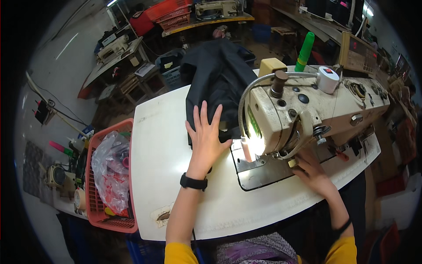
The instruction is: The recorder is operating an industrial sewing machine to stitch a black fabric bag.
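A salmon plastic basket [116,226] holds a crinkled clear bag [107,171] and red items, hard to make out. Beside it, on a smooth white surface [158,132], the left hand [205,138] rests, fingers spread, on black cloth [215,66] reaching past the far edge. The right hand [313,172] is partly hidden by a cream sewing machine [272,110]; its grip cannot be told.

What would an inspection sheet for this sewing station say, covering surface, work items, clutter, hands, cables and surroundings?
Surface: white tabletop, with a worn patch near its front-left edge.
Work items: black fabric beside the sewing machine; lamp lit.
Clutter: pinkish-red basket at left, holding a clear plastic bag.
Grips: left grip spread over the fabric; right grip under the machine arm, fingertips partly hidden.
Cables: flexible metal lamp neck arches by the machine.
Surroundings: another sewing machine behind.
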A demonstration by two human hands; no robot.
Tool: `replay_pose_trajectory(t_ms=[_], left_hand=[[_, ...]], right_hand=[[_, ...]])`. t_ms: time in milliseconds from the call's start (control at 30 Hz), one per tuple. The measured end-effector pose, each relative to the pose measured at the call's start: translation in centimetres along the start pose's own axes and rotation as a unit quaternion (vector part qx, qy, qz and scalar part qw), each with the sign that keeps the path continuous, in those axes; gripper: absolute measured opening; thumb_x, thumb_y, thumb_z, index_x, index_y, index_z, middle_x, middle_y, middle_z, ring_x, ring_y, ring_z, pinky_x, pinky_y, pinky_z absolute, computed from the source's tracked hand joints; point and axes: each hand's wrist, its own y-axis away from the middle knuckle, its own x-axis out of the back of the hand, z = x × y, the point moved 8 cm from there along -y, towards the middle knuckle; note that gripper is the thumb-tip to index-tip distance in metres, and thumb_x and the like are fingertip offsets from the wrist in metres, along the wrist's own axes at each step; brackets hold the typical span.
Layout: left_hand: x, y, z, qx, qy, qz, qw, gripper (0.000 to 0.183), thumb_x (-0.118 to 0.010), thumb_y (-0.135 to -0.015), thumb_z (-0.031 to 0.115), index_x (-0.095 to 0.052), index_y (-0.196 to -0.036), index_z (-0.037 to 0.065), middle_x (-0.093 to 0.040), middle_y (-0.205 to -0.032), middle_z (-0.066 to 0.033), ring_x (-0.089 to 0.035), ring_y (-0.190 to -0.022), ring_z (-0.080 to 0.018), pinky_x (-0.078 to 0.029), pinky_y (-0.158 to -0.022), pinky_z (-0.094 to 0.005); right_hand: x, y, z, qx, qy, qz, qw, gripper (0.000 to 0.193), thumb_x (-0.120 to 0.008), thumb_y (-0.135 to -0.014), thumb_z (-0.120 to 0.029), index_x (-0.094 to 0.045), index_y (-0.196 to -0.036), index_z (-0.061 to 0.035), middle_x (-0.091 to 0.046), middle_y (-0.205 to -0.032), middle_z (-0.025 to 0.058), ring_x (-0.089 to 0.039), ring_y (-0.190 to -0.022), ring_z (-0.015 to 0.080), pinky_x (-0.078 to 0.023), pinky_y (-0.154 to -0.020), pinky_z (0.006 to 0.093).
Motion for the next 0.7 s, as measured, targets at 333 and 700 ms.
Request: replay_pose_trajectory(t_ms=[333,700], left_hand=[[-6.1,-13.3,-9.2,0.163,0.301,0.079,0.936,0.053,-0.065,-0.093,0.02,-0.05,-0.143,0.01,-0.068,-0.097,-0.016,-0.068,-0.089,-0.0328,-0.054,-0.084,-0.047],[-2.2,-11.1,-1.9,0.08,0.523,-0.117,0.84,0.044,-0.064,-0.098,0.016,-0.057,-0.138,-0.004,-0.061,-0.138,-0.0172,-0.059,-0.126,-0.0232,-0.045,-0.106,-0.0321]], right_hand=[[8.0,18.4,5.2,-0.223,-0.019,0.2,0.954,0.035,-0.058,-0.092,0.003,-0.066,-0.126,0.0009,-0.054,-0.146,0.0191,-0.054,-0.131,0.0347,-0.04,-0.11,0.0406],[4.9,39.1,19.0,-0.487,0.254,0.29,0.784,0.031,-0.063,-0.095,-0.013,-0.066,-0.124,-0.0005,-0.061,-0.134,0.017,-0.056,-0.123,0.0347,-0.043,-0.106,0.041]])
